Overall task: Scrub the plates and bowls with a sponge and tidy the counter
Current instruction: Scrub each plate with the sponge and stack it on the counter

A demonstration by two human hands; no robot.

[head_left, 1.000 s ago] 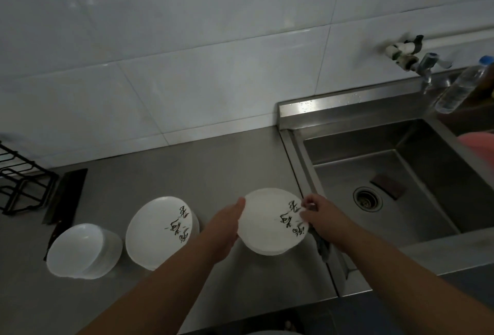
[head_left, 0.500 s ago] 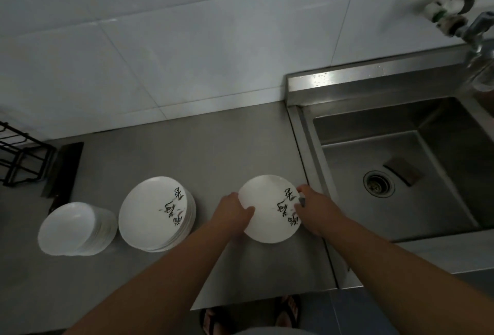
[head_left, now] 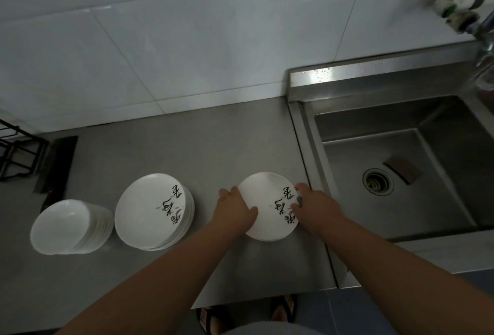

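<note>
A white plate (head_left: 264,198) with black brush lettering lies low over the steel counter (head_left: 187,147), just left of the sink. My left hand (head_left: 234,209) grips its left rim, thumb over the top face. My right hand (head_left: 315,209) rests on the lettered right side and pinches a small grey sponge (head_left: 299,199), mostly hidden by the fingers. Further left sit a stack of matching plates (head_left: 149,209) and a stack of white bowls (head_left: 64,225).
The steel sink (head_left: 374,121) opens on the right, with a drain (head_left: 378,182) and a dark pad (head_left: 402,173) beside it. A tap (head_left: 459,8) and a clear bottle (head_left: 485,73) are at far right. A cleaver (head_left: 56,166) and a black wire rack (head_left: 13,153) lie at far left.
The plate has come down from a tilted hold to lie flatter by the counter. My left thumb has moved over its rim. My right hand has slid further onto the lettered side.
</note>
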